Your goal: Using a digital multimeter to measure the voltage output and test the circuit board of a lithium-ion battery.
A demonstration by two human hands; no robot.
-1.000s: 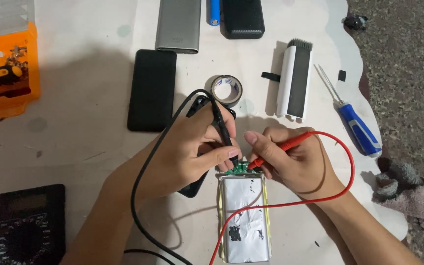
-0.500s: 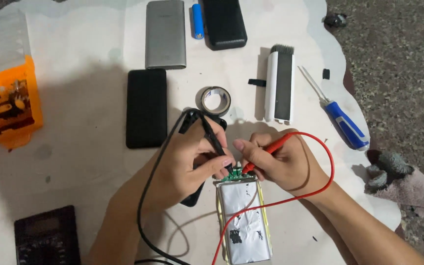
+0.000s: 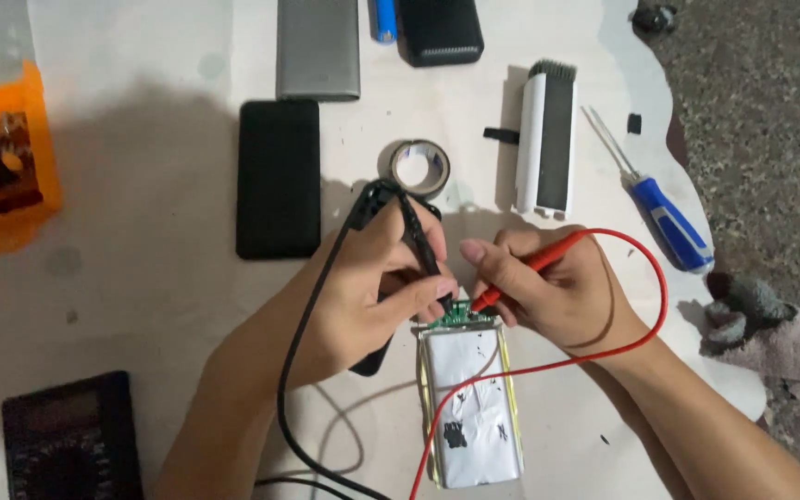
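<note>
On the white worktop (image 3: pixel 141 296) lie 2 black power banks (image 3: pixel 278 178) (image 3: pixel 440 30), a grey one (image 3: pixel 318 48), a tape roll (image 3: pixel 419 167), a blue-handled screwdriver (image 3: pixel 667 222), an orange box (image 3: pixel 2 167) and a black multimeter (image 3: pixel 71 440).

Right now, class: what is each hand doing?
Left hand: closed on the black probe, tip at the green board.
Right hand: closed on the red probe, tip at the same board.

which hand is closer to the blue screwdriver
Right. The right hand with the red probe lies just left of the blue screwdriver; the left hand is farther left, beyond it.
</note>
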